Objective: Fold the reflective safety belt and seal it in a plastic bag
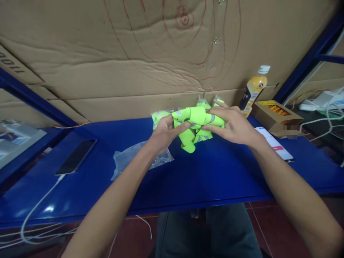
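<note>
Our forearms [109,206] cross the blue table [204,175]; our left hand [165,133] and right hand [236,124] pinch neon-yellow straps [197,115].

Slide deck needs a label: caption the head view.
Left hand and right hand hold a bundled neon yellow-green strap over a blue table.

Your lone head-worn view faces forward and down, close over blue table [204,179]; your left hand [162,134], right hand [235,123] near centre; cardboard [80,57] at 12 o'clock, your legs [231,231] at 6 o'clock.
</note>
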